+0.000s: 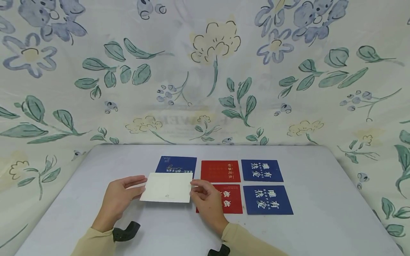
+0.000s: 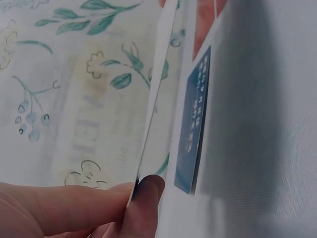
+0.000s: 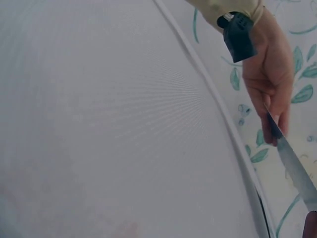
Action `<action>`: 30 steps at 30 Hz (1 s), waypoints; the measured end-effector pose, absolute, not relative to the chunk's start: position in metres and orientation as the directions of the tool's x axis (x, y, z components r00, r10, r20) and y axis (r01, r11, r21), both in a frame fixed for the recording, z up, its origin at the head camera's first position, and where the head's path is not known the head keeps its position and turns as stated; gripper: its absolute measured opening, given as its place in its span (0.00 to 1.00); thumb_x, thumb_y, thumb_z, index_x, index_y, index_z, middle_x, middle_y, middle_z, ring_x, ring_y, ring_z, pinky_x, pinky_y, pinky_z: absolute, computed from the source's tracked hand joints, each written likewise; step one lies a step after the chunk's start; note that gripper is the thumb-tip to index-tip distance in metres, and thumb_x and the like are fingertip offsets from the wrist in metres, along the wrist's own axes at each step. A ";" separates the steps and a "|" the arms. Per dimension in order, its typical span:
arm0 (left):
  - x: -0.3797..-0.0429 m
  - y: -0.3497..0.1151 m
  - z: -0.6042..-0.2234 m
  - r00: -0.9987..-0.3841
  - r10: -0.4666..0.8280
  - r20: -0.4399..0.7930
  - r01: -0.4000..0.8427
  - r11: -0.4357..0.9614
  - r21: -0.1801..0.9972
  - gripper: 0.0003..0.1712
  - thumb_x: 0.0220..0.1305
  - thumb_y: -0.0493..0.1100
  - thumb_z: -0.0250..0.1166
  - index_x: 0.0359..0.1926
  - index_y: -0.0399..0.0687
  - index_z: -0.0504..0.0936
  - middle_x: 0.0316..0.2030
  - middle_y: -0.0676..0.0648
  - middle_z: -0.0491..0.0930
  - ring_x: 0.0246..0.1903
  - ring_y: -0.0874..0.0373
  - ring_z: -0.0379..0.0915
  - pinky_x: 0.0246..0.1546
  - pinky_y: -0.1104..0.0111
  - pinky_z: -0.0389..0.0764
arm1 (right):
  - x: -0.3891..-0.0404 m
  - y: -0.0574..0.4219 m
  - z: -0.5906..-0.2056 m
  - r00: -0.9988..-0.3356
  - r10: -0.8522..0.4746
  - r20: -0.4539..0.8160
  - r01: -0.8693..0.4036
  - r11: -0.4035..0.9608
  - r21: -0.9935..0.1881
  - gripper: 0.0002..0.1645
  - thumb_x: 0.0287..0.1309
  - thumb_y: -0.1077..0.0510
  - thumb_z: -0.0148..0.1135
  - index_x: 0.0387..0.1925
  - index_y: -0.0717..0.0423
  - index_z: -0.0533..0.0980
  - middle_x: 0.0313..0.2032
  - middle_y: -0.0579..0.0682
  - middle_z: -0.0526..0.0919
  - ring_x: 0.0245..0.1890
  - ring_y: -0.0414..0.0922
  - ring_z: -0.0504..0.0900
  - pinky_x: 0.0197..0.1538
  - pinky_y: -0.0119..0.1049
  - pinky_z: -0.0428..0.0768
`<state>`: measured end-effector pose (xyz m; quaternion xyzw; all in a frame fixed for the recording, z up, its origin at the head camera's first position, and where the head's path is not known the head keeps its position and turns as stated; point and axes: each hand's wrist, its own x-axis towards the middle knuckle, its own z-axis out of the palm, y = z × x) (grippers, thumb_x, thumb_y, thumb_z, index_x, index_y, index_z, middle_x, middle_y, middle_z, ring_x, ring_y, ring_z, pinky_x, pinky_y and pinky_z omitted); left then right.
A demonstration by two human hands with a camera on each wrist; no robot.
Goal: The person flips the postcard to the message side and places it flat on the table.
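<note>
Both hands hold a white card [image 1: 166, 187] above the table, its pale face up with a small mark near the lower edge. My left hand [image 1: 120, 199] pinches the card's left edge between thumb and fingers. At the opposite edge, my right hand [image 1: 208, 204] grips with thumb and fingers. The left wrist view shows the card [image 2: 152, 104] nearly edge-on, in the left hand's fingers [image 2: 74, 208]. From the right wrist, the card's edge [image 3: 297, 173] runs between the left hand [image 3: 270, 74] and one right fingertip [image 3: 310, 225].
A blue card [image 1: 177, 163] lies behind the held card, partly covered by it. To the right lie a red card [image 1: 221, 171], another red card [image 1: 234, 201] partly behind the right hand, and two blue cards [image 1: 262, 170] with white characters. A floral cloth [image 1: 205, 71] hangs behind the table [image 1: 320, 231].
</note>
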<state>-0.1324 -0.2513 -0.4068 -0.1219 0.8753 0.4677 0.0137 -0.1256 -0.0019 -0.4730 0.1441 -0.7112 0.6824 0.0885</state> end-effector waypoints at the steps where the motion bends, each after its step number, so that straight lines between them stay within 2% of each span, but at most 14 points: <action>1: -0.132 -0.251 -0.407 -0.969 -0.204 -0.140 -0.230 0.534 0.814 0.24 0.59 0.38 0.62 0.57 0.37 0.74 0.53 0.37 0.76 0.44 0.50 0.78 0.35 0.68 0.81 | -0.126 -0.002 -0.473 -0.943 -0.087 0.323 -0.326 0.028 -0.945 0.20 0.54 0.61 0.64 0.50 0.54 0.76 0.48 0.46 0.78 0.41 0.41 0.81 0.45 0.31 0.78; 7: -0.132 -0.250 -0.407 -0.965 -0.209 -0.159 -0.250 0.547 0.799 0.24 0.59 0.37 0.62 0.56 0.35 0.74 0.53 0.36 0.75 0.46 0.47 0.77 0.36 0.67 0.81 | -0.127 -0.002 -0.474 -0.937 -0.106 0.332 -0.338 0.045 -0.940 0.22 0.54 0.64 0.63 0.52 0.51 0.75 0.46 0.47 0.78 0.38 0.41 0.81 0.42 0.31 0.80; 12: -0.131 -0.249 -0.405 -0.966 -0.196 -0.168 -0.252 0.567 0.785 0.23 0.59 0.36 0.61 0.56 0.35 0.74 0.53 0.36 0.75 0.44 0.49 0.78 0.35 0.66 0.81 | -0.126 -0.002 -0.472 -0.939 -0.118 0.323 -0.332 0.073 -0.940 0.25 0.54 0.63 0.63 0.55 0.50 0.74 0.47 0.46 0.77 0.40 0.41 0.80 0.42 0.30 0.79; 19: -0.133 -0.246 -0.409 -0.970 -0.190 -0.151 -0.236 0.596 0.768 0.24 0.59 0.34 0.61 0.57 0.34 0.72 0.51 0.36 0.77 0.46 0.47 0.77 0.35 0.67 0.81 | -0.126 -0.001 -0.472 -0.937 -0.130 0.323 -0.338 0.109 -0.935 0.27 0.54 0.64 0.63 0.57 0.50 0.73 0.49 0.47 0.77 0.43 0.48 0.80 0.42 0.30 0.79; 30: -0.131 -0.244 -0.412 -0.971 -0.186 -0.154 -0.239 0.654 0.718 0.24 0.59 0.33 0.61 0.58 0.36 0.72 0.52 0.35 0.76 0.48 0.44 0.76 0.37 0.64 0.81 | -0.124 -0.002 -0.472 -0.943 -0.134 0.305 -0.324 0.163 -0.932 0.26 0.53 0.64 0.64 0.55 0.51 0.74 0.48 0.47 0.78 0.42 0.44 0.80 0.42 0.29 0.79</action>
